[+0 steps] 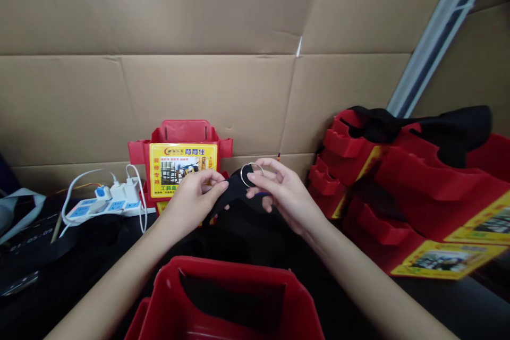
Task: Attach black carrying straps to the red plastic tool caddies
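A black strap (229,191) is pinched in my left hand (198,194), near the middle of the view. My right hand (283,186) grips a thin metal ring (241,176) between thumb and fingers, right at the strap's end. Strap and ring meet there, but whether the strap passes through the ring I cannot tell. Below both hands, close to me, stands a red plastic tool box (235,268) with an opening in its upper wall. Black material covers the area under my hands, and its details are lost in the dark.
Behind my left hand stands another red box (185,130) with a yellow label. A white power strip (115,207) with chargers and cables lies to its left. Stacked red boxes (430,180) topped with black straps (450,127) fill the right side. Cardboard (207,85) walls the back.
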A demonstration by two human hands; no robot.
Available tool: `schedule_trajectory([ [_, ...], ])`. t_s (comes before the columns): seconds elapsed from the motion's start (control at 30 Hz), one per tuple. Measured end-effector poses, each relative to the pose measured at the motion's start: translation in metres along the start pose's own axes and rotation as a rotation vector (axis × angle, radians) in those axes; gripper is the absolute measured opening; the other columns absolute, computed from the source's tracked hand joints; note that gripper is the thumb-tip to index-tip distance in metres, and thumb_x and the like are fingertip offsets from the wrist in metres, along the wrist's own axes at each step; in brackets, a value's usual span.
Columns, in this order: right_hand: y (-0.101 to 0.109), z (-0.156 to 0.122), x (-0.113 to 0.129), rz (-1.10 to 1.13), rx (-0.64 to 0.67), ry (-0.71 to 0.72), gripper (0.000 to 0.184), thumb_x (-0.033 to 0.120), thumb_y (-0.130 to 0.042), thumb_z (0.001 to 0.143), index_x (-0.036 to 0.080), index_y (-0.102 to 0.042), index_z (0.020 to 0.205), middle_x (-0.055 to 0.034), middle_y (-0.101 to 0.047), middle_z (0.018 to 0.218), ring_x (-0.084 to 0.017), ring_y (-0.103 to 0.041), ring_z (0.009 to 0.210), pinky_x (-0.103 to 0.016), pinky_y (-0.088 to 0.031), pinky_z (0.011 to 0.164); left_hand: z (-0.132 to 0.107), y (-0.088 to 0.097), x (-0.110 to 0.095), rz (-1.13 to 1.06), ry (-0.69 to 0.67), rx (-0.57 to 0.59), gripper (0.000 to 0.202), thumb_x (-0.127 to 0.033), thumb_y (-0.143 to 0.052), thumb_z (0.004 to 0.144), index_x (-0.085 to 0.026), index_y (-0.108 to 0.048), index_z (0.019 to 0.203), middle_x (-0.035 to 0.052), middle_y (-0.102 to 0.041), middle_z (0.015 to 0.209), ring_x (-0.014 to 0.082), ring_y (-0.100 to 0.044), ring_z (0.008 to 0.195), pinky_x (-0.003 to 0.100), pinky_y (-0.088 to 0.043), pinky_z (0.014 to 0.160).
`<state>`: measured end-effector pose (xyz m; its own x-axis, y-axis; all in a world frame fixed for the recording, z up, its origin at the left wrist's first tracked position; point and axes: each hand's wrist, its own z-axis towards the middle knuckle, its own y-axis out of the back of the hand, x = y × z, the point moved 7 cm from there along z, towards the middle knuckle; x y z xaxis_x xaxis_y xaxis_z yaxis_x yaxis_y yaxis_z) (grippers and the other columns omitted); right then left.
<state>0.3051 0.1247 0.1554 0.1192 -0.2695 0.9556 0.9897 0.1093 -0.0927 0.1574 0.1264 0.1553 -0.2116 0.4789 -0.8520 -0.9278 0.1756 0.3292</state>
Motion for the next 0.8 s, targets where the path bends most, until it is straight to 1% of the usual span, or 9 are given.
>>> schedule_trajectory([
  [0.07, -0.005, -0.004, -0.002, -0.001, 0.032, 0.037, 0.04, 0.03, -0.069, 0.069, 0.022, -0.045, 0.099, 0.0018, -0.062, 0.074, -0.014, -0.064, 0.058, -0.014, -0.037, 0.033, -0.005, -0.001, 0.003, -0.058, 0.036, 0.053, 0.011, -0.025, -0.048, 0.085, -0.016, -0.05, 0.079, -0.0011, -0.061, 0.059, 0.0102, -0.057, 0.049, 0.02, -0.042, 0.045],
  [0.1, -0.007, -0.006, -0.003, -0.011, 0.049, 0.051, 0.04, 0.03, -0.068, 0.07, 0.023, -0.043, 0.1, 0.0023, -0.062, 0.073, -0.014, -0.064, 0.057, -0.014, -0.038, 0.034, -0.006, -0.003, 0.003, -0.081, 0.032, 0.082, 0.01, -0.025, -0.047, 0.085, -0.016, -0.049, 0.081, -0.0016, -0.061, 0.059, 0.0102, -0.058, 0.048, 0.019, -0.042, 0.044],
  [0.17, -0.012, -0.007, -0.006, -0.032, 0.082, 0.075, 0.033, 0.03, -0.066, 0.072, 0.022, -0.043, 0.094, 0.0038, -0.061, 0.068, -0.012, -0.063, 0.052, -0.014, -0.039, 0.033, -0.007, -0.006, 0.002, -0.117, 0.011, 0.132, 0.008, -0.024, -0.05, 0.083, -0.016, -0.05, 0.085, -0.0018, -0.062, 0.062, 0.0099, -0.059, 0.048, 0.019, -0.044, 0.046],
  [0.23, -0.017, -0.007, -0.008, -0.047, 0.116, 0.097, 0.027, 0.03, -0.065, 0.073, 0.021, -0.043, 0.084, 0.0044, -0.058, 0.064, -0.012, -0.062, 0.051, -0.014, -0.039, 0.033, -0.007, -0.008, 0.002, -0.151, 0.001, 0.15, 0.011, -0.024, -0.054, 0.081, -0.016, -0.053, 0.088, -0.0014, -0.064, 0.065, 0.0096, -0.06, 0.049, 0.02, -0.045, 0.047],
  [0.3, -0.02, -0.008, -0.009, -0.058, 0.139, 0.111, 0.026, 0.03, -0.066, 0.072, 0.02, -0.043, 0.078, 0.0042, -0.057, 0.064, -0.012, -0.063, 0.052, -0.014, -0.041, 0.034, -0.006, -0.008, 0.003, -0.178, -0.001, 0.129, 0.011, -0.023, -0.056, 0.079, -0.016, -0.055, 0.087, -0.0011, -0.064, 0.065, 0.009, -0.059, 0.048, 0.019, -0.045, 0.047],
  [0.5, -0.023, -0.008, -0.011, -0.086, 0.209, 0.071, 0.021, 0.032, -0.067, 0.071, 0.017, -0.054, 0.079, 0.0021, -0.058, 0.065, -0.01, -0.061, 0.052, -0.015, -0.042, 0.034, -0.004, -0.005, 0.01, -0.241, 0.03, 0.025, 0.009, -0.024, -0.059, 0.077, -0.015, -0.056, 0.079, -0.0021, -0.062, 0.058, 0.0076, -0.055, 0.043, 0.018, -0.04, 0.042],
  [0.63, -0.024, -0.009, -0.011, -0.144, 0.235, 0.055, 0.02, 0.033, -0.067, 0.07, 0.017, -0.057, 0.077, 0.0004, -0.061, 0.063, -0.011, -0.061, 0.051, -0.017, -0.044, 0.036, -0.005, -0.006, 0.011, -0.213, 0.024, 0.003, 0.014, -0.027, -0.059, 0.078, -0.015, -0.053, 0.072, -0.0029, -0.06, 0.054, 0.0067, -0.052, 0.042, 0.017, -0.038, 0.041],
  [0.8, -0.019, -0.011, -0.011, -0.363, 0.168, 0.105, 0.017, 0.033, -0.063, 0.073, 0.017, -0.057, 0.076, 0.0, -0.06, 0.058, -0.013, -0.061, 0.052, -0.018, -0.044, 0.036, -0.005, -0.007, 0.007, -0.147, -0.078, -0.035, 0.013, -0.024, -0.061, 0.076, -0.015, -0.054, 0.07, -0.0007, -0.062, 0.064, 0.0088, -0.058, 0.059, 0.018, -0.042, 0.053],
])
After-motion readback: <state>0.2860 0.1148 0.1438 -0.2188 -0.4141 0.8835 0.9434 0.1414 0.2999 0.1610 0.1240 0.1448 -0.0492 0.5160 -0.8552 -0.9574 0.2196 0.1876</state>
